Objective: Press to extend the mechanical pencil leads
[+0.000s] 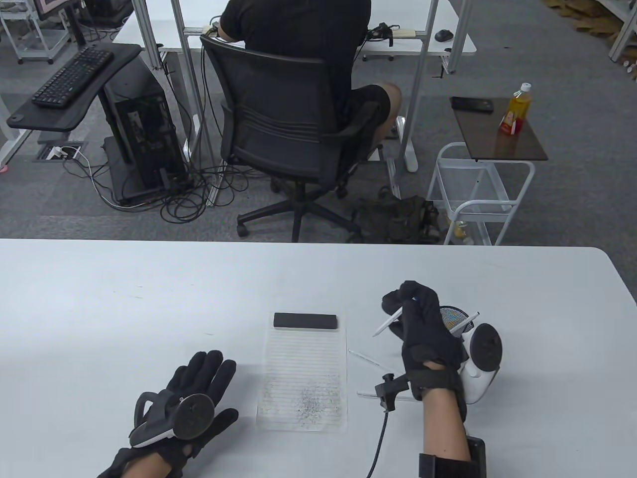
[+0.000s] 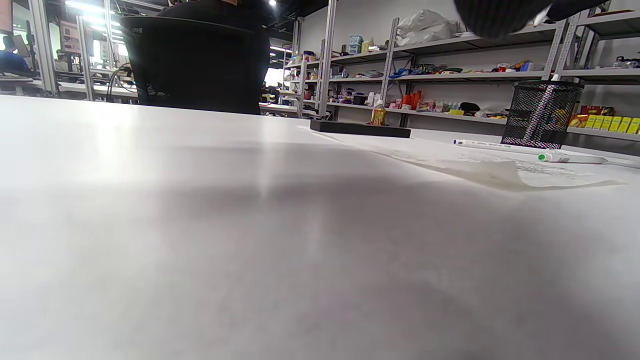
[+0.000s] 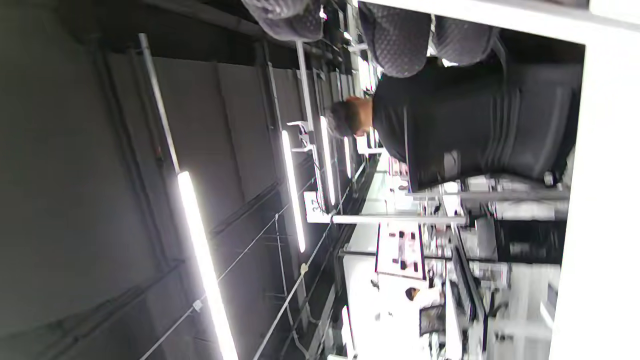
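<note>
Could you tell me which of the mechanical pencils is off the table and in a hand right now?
The white pencil gripped by the right hand, tip slanting down-left. The two others lie flat on the table beside the paper.

The left hand [image 1: 191,398] lies palm down on the bench [image 1: 99,308], fingers [image 1: 209,366] spread and pointing away from the person, its tracker on the back. The right hand [image 1: 423,331] is raised off the bench, forearm bare and angled upward, fingers curled into a loose fist (thumb bent over the top) that grips a white pencil [image 1: 388,323]; its tracker sits on the right side.
</note>
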Motion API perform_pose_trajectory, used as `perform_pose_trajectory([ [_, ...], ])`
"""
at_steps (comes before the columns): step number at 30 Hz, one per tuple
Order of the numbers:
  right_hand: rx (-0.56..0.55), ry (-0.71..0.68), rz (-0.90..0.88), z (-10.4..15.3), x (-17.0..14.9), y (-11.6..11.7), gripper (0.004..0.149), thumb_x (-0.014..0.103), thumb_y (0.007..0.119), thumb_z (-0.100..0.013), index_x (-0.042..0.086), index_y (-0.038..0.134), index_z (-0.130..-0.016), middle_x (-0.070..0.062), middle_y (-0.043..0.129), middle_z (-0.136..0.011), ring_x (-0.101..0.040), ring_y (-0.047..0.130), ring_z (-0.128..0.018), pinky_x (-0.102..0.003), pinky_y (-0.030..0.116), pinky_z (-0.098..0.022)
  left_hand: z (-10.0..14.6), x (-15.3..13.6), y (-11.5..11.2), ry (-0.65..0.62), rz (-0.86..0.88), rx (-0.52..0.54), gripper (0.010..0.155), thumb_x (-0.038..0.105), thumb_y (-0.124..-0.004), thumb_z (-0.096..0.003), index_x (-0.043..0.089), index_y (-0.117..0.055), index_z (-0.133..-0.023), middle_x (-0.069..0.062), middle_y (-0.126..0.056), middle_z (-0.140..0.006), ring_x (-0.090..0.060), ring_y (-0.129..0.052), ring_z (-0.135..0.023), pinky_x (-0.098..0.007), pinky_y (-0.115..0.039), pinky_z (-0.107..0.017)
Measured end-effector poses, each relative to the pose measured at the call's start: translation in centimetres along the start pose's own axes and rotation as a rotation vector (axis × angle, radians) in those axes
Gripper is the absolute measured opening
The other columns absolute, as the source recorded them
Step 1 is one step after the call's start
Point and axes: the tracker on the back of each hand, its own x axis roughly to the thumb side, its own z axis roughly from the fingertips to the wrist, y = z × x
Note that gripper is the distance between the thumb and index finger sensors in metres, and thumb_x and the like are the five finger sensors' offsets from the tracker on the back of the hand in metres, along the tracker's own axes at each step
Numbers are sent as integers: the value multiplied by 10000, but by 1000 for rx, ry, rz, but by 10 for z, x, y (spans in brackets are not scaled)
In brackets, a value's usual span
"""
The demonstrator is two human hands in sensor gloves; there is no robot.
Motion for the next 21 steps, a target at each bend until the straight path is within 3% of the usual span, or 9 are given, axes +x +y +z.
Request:
perform_pose_trajectory([
  [2, 18, 2, -31, 0, -16, 10, 422, 291, 623, -570, 302, 681, -988, -209, 738, -903, -542, 818, -781, -846, 618, -562, 0, 0, -1, -1, 2, -2, 881, 634, -665, -447, 247, -291, -1145, -125, -272, -1203, -461, -347, -1113, -638, -432, -763],
  [5, -16, 15, -129, -1, -43, 17, 445, 327, 631, -592, 269, 637, -1034, -161, 737, -817, -451, 815, -622, -661, 745, -516, -1, 1, -2, -2, 5, -11, 881, 634, -665, -448, 247, -291, -1145, -126, -272, -1203, -459, -347, -1113, -639, -430, -763],
  [6, -59, 7, -146, 0, -48, 15, 466, 359, 654, -605, 226, 599, -1048, -141, 734, -808, -419, 821, -608, -621, 768, -496, -1, 1, -3, -4, 6, -15, 881, 634, -665, -449, 247, -290, -1146, -126, -272, -1203, -460, -345, -1113, -639, -430, -763],
  [7, -134, -1, -168, 1, -53, 13, 537, 388, 683, -602, 81, 588, -1031, -129, 740, -792, -386, 836, -587, -583, 801, -470, -2, 1, -4, -4, 6, -20, 880, 634, -664, -448, 248, -290, -1145, -126, -271, -1203, -460, -345, -1114, -639, -429, -764],
  [8, -174, -6, -208, 1, -58, 11, 555, 400, 696, -589, 55, 612, -1015, -140, 754, -781, -393, 842, -575, -590, 802, -457, -2, 1, -4, -4, 5, -22, 879, 635, -664, -448, 250, -290, -1145, -124, -271, -1204, -457, -345, -1115, -638, -429, -765],
  [11, -92, 10, -321, 3, -70, 5, 562, 449, 658, -617, 55, 622, -1015, -157, 725, -814, -412, 811, -617, -608, 767, -498, -2, 1, -4, -5, 6, -26, 881, 634, -665, -448, 248, -289, -1146, -125, -271, -1204, -457, -344, -1115, -638, -428, -765],
  [15, -116, 15, -488, 8, -91, 2, 641, 599, 601, -608, 53, 737, -916, -175, 749, -766, -446, 791, -591, -654, 723, -489, -3, 3, -5, -10, 3, -32, 881, 635, -664, -448, 250, -290, -1145, -124, -271, -1204, -457, -343, -1116, -638, -428, -766],
  [21, -132, -39, -542, 12, -105, 7, 594, 578, 549, -606, 80, 841, -744, -133, 830, -630, -392, 847, -469, -611, 787, -400, -2, 5, -3, -15, 3, -21, 880, 634, -665, -448, 248, -291, -1145, -125, -271, -1204, -458, -345, -1115, -638, -428, -765],
])
